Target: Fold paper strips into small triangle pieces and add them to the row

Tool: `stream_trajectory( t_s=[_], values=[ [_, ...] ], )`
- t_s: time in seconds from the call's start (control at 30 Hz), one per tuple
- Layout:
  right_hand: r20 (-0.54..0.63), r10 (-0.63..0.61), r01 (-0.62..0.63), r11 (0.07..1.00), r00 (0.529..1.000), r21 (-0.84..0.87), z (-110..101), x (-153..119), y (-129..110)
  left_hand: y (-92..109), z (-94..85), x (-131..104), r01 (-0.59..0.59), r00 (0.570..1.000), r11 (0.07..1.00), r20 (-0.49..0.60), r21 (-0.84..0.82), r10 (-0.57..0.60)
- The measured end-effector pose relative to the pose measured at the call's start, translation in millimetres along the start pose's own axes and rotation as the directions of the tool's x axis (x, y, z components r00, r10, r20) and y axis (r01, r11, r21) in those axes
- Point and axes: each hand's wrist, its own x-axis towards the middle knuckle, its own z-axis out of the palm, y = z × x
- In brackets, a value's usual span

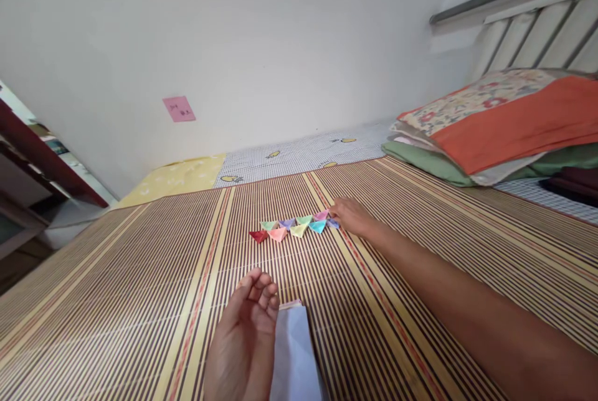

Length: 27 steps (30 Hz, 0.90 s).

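Two rows of small folded paper triangles lie on a striped bamboo mat (411, 251). In the nearer row are a red triangle (258, 236), a salmon one (278, 235), a yellow one (299, 230), a cyan one (318, 226) and a dark blue one (332, 223). Behind them sit green, purple and pink triangles (321, 215). My right hand (351, 216) is closed at the right end of the rows, its fingers against the dark blue triangle; the fingertips are partly hidden. Palm up and empty, my left hand (252, 320) has loosely curled fingers, beside a white paper stack (293, 351).
Folded bedding with an orange and floral cover (518, 127) is piled at the right, by a white headboard (546, 33). Checked fabric (289, 152) runs along the wall behind the mat. A pink note (179, 109) is stuck to the wall.
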Motion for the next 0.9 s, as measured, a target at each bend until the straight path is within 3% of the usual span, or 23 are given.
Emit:
stream_trajectory(
  t_s=[0.17,0.27,0.33,0.4,0.5,0.63,0.8,0.9],
  values=[
    [-0.021,0.0,0.001,0.999,1.0,0.037,2.6,1.6,-0.3,2.0,0.8,-0.6,-0.002,1.0,1.0,-0.018,0.004,0.002],
    [-0.059,0.008,-0.003,0.997,0.998,0.077,-3.3,-2.3,-1.7,13.5,-3.1,-2.6,-0.015,1.0,1.0,0.006,-0.007,0.016],
    [-0.096,0.019,-0.008,0.993,0.995,0.114,-11.7,-11.6,-5.2,27.0,-7.6,-6.6,-0.068,0.998,0.997,0.006,-0.033,0.069],
    [-0.134,0.022,0.0,0.986,0.991,0.165,-22.9,-28.6,-14.4,41.9,-12.4,-12.9,-0.2,0.98,0.977,-0.027,-0.073,0.199],
    [-0.178,-0.015,0.065,0.958,0.984,0.278,-40.5,-69.0,-44.6,58.7,-17.4,-25.8,-0.375,0.925,0.924,-0.094,-0.073,0.368],
    [-0.204,-0.128,0.209,0.87,0.97,0.447,-53.2,-137.9,-108.2,68.7,-19.3,-49.9,-0.466,0.884,0.883,-0.069,-0.055,0.463],
    [-0.238,-0.203,0.311,0.677,0.95,0.667,-40.4,-202.8,-180.3,83.4,-26.8,-83.6,-0.6,0.8,0.799,-0.008,-0.035,0.6],
    [-0.176,-0.252,0.304,0.696,0.952,0.65,-30.1,-216.4,-208.0,93.0,-46.7,-99.5,-0.577,0.817,0.815,0.061,0.058,0.574]
  ],
)
